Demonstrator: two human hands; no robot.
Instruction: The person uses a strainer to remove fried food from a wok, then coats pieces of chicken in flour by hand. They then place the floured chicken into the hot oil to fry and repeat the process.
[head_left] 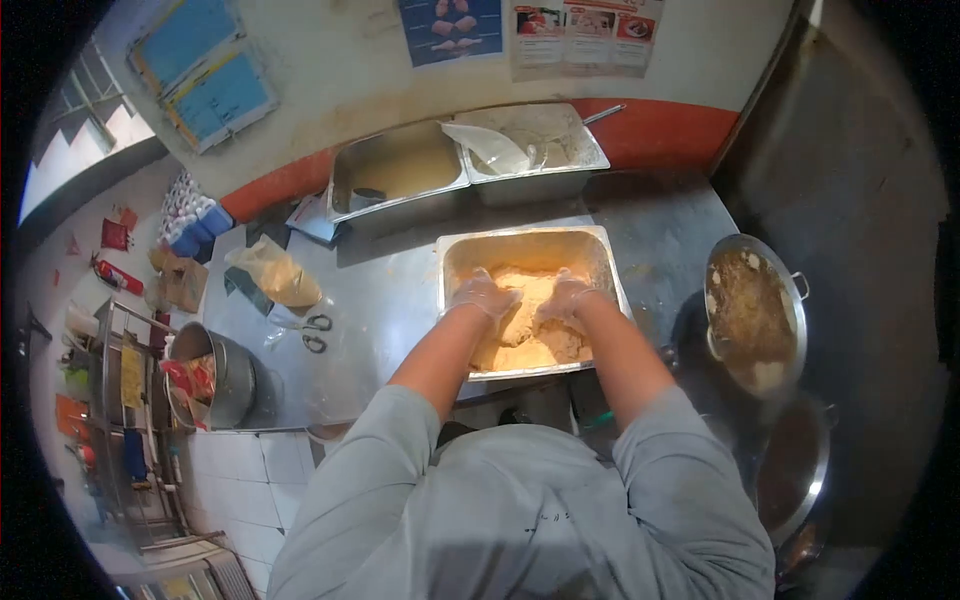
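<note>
A rectangular metal tray (pixel 607 262) on the steel table holds an orange-yellow powder (pixel 527 352) with lumps in it. Both my hands are inside the tray in clear plastic gloves. On the left side of the powder is my left hand (pixel 487 295), its fingers pointing inward and partly sunk in the powder. My right hand (pixel 566 300) lies opposite, against a powder-coated lump (pixel 560 343) near the tray's right side. The fingertips of both hands are hidden in powder, so what they hold, if anything, does not show.
Behind the tray stand two metal containers, one with cloudy liquid (pixel 405 175), one with a white scoop (pixel 490 147). Left are scissors (pixel 313 333), a powder bag (pixel 275 272) and a metal pot (pixel 233 375). Two large pans (pixel 755 315) stand right.
</note>
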